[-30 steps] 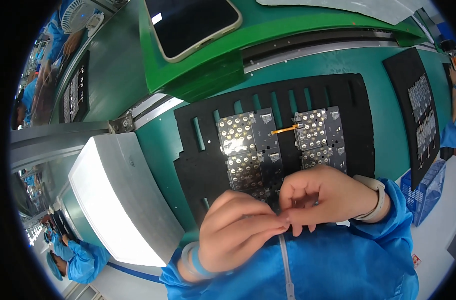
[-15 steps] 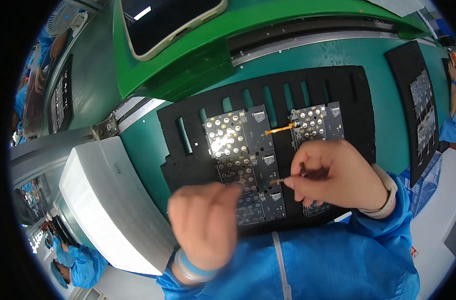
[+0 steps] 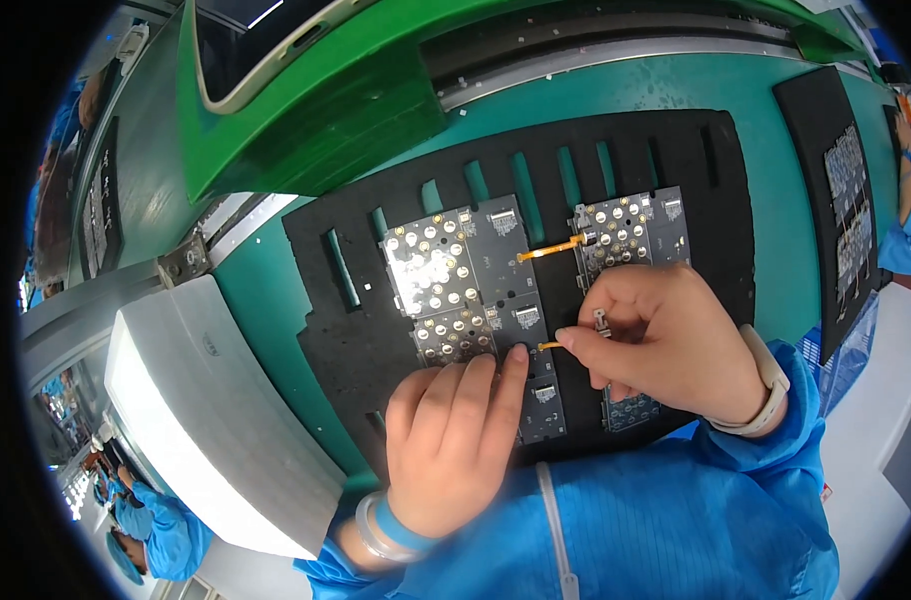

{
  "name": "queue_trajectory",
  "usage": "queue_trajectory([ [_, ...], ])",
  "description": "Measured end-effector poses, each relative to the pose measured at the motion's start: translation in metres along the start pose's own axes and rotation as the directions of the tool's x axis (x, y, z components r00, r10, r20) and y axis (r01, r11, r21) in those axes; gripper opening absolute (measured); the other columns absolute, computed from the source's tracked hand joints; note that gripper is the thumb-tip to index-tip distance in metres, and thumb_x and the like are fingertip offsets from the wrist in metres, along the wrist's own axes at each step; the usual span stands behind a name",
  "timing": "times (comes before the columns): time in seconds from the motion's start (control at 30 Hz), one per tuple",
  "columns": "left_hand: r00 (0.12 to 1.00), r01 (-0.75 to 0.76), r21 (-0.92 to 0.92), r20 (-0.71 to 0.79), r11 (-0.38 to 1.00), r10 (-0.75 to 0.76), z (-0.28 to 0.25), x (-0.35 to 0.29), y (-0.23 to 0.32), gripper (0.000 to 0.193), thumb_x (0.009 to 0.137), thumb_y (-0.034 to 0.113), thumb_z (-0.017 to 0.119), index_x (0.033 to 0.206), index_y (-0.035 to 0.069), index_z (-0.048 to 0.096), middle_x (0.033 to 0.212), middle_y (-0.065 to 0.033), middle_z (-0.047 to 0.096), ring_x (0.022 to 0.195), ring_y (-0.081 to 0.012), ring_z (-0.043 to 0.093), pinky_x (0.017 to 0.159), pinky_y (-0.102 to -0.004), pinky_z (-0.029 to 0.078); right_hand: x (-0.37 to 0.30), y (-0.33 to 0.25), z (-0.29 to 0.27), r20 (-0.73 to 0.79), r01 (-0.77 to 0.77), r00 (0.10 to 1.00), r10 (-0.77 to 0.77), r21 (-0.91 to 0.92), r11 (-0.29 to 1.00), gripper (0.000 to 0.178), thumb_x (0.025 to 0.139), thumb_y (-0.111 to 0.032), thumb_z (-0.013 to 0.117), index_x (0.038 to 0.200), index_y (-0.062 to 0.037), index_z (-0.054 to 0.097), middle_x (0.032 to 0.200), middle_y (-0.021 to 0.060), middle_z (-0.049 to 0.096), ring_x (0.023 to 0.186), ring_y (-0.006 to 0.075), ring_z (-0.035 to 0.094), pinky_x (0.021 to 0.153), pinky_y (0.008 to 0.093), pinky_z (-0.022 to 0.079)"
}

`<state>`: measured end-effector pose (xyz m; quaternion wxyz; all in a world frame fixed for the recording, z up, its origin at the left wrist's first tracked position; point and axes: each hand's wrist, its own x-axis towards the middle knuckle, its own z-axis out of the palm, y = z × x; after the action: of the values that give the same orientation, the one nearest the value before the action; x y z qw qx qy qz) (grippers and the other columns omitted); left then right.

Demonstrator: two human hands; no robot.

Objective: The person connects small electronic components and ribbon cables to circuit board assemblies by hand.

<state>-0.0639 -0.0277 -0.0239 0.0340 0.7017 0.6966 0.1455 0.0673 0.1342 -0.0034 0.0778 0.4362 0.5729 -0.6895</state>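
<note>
Dark circuit boards with round silver pads [image 3: 501, 270] form a column on a black slotted foam tray [image 3: 321, 370]. A second column of boards [image 3: 666, 240] lies to its right, partly under my right hand. An orange flex cable [image 3: 551, 249] bridges the two columns near their far end. My left hand [image 3: 451, 430] rests on the left column with its fingers stretched out, the index fingertip beside a small connector. Between thumb and index finger, my right hand [image 3: 666, 345] pinches another orange flex cable [image 3: 549, 346], whose tip lies close to that left index fingertip.
A phone [image 3: 256, 60] sits on a green stand [image 3: 306, 150] at the far left. Nearer, a large white curved-looking box [image 3: 226, 420] flanks the tray. Another black board tray [image 3: 806, 130] lies to the right. Co-workers in blue show at the right [image 3: 910, 240] and lower left [image 3: 171, 530].
My left hand has moved right and come down, its fingers now spread on the boards. The right hand still pinches the flex cable, slightly left of before. The whole view has shifted a little.
</note>
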Motion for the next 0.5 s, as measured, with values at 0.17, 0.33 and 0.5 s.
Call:
queue_trajectory([
  [0.17,1.000,0.005,0.015,0.013,1.000,-0.006,0.0032,-0.0010,-0.0018,0.043,0.070,0.009,0.058,0.112,0.004,0.065,0.105,-0.0073,0.055,0.093,-0.0188,0.054,0.083,-0.0352,0.044,0.0045,0.0047,0.0035,-0.023,0.029,0.999,-0.030,-0.033,0.999,0.015,0.081,-0.007,0.065,0.074,0.0029,0.057,0.057,0.0096,0.061,0.049,0.0145,0.063,0.043,0.0244,0.045],
  [0.33,1.000,-0.003,0.035,0.012,0.999,0.003,-0.0001,0.0004,-0.0008,0.043,0.071,0.010,0.059,0.114,0.006,0.065,0.104,-0.0067,0.054,0.093,-0.0184,0.054,0.084,-0.0352,0.044,0.0012,0.0058,0.0040,-0.057,0.094,0.994,-0.098,-0.079,0.992,0.015,0.080,-0.008,0.066,0.072,0.0015,0.057,0.056,0.0108,0.061,0.047,0.0171,0.062,0.045,0.0266,0.045],
  [0.5,0.998,-0.009,0.090,0.057,0.996,0.004,-0.0013,0.0012,-0.0023,0.044,0.073,0.012,0.060,0.117,0.012,0.064,0.106,-0.0068,0.052,0.094,-0.0190,0.052,0.085,-0.0362,0.043,0.0057,0.0083,0.0063,-0.074,0.117,0.989,-0.126,-0.114,0.986,0.016,0.078,-0.009,0.067,0.071,0.0007,0.057,0.056,0.0116,0.060,0.047,0.0199,0.061,0.046,0.0283,0.045],
])
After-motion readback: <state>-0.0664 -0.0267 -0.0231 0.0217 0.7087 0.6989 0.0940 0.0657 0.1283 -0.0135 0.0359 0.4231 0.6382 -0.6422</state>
